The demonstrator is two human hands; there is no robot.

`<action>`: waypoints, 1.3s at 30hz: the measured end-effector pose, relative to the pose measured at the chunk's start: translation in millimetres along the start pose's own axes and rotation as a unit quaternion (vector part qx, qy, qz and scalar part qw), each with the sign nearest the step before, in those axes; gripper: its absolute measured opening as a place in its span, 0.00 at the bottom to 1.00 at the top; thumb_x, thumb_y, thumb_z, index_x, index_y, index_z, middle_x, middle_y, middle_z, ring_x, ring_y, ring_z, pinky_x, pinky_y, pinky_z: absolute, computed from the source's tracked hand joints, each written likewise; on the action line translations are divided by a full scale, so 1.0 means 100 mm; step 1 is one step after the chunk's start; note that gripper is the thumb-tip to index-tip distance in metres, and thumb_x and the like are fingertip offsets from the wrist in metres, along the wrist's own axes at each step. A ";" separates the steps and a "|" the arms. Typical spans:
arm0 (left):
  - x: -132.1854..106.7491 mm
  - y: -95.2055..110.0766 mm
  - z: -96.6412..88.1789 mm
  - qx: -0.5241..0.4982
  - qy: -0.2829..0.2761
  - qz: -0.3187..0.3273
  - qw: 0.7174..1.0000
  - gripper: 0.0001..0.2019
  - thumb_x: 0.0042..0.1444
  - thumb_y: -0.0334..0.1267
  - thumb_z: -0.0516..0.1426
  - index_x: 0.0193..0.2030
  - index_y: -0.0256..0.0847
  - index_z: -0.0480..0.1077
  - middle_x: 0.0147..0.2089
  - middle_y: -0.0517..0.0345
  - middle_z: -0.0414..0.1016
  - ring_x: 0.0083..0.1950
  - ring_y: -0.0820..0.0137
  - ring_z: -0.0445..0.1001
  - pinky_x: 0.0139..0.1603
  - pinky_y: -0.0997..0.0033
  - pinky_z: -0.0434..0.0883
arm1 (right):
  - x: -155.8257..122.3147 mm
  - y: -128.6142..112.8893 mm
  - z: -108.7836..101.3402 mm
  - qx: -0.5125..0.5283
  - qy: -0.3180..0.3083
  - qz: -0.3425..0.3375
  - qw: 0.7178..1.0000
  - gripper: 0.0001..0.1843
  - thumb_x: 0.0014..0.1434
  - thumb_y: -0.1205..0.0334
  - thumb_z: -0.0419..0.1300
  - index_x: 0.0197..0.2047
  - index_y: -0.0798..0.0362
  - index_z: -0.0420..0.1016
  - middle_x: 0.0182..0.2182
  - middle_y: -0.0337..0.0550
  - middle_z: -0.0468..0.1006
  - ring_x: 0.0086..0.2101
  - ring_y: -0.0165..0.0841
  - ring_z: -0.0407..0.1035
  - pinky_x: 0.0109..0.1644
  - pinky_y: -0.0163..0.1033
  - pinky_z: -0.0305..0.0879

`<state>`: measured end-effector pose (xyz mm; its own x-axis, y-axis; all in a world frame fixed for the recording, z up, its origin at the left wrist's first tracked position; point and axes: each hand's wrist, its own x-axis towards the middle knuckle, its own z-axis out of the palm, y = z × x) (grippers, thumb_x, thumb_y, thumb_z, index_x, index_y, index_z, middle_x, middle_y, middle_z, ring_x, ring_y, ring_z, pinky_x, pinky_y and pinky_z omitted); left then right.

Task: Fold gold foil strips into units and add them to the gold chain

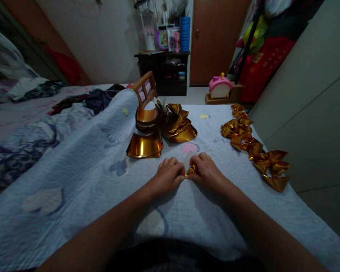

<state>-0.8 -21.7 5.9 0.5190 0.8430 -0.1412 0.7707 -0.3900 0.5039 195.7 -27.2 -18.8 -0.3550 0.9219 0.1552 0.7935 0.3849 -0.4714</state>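
My left hand (169, 174) and my right hand (206, 170) rest side by side on a pale blue quilt (82, 166), fingers curled and pinched together on a small piece of gold foil paper (190, 172). Only a corner of the foil shows between the fingertips; the rest is hidden under my hands. Just beyond my hands lies a pile of curved gold foil sheets (161, 126). To the right, a row of folded gold foil bows (253, 145) runs along the quilt's edge.
A small wooden frame (145, 89) stands behind the foil pile. Crumpled clothes and bedding (31, 113) lie to the left. A pale cabinet wall (314, 94) borders the right side. A dark shelf unit (167, 71), a pink toy (220, 86) and a brown door (215, 37) stand at the back.
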 end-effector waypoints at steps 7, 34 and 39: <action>-0.01 0.02 -0.02 -0.001 -0.009 -0.004 1.000 0.02 0.61 0.36 0.57 0.39 0.43 0.71 0.46 0.55 0.68 0.52 0.60 0.63 0.54 0.60 0.62 | -0.01 0.04 -0.07 0.008 -0.013 0.022 1.000 0.16 0.53 0.66 0.66 0.45 0.50 0.69 0.40 0.46 0.69 0.40 0.40 0.63 0.43 0.43 0.60; 0.02 -0.03 0.09 -0.039 0.074 0.128 0.988 0.08 0.65 0.37 0.56 0.44 0.42 0.76 0.47 0.52 0.72 0.50 0.61 0.68 0.53 0.58 0.65 | 0.07 0.25 -0.17 0.022 0.038 0.031 0.999 0.06 0.60 0.70 0.57 0.39 0.53 0.74 0.40 0.47 0.72 0.43 0.38 0.65 0.50 0.43 0.61; 0.05 -0.04 0.09 -0.047 0.123 0.087 0.987 0.03 0.59 0.35 0.61 0.40 0.41 0.74 0.48 0.52 0.70 0.52 0.60 0.67 0.56 0.58 0.66 | 0.05 0.24 -0.14 -0.057 0.031 0.057 0.996 0.07 0.61 0.64 0.62 0.43 0.55 0.74 0.42 0.50 0.72 0.44 0.42 0.63 0.49 0.45 0.60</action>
<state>1.5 -19.5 -4.5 0.5267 0.8349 0.1599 0.6340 -0.5111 0.5804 219.9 -12.4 -17.8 -0.2315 0.9595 0.1608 0.8789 0.2771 -0.3882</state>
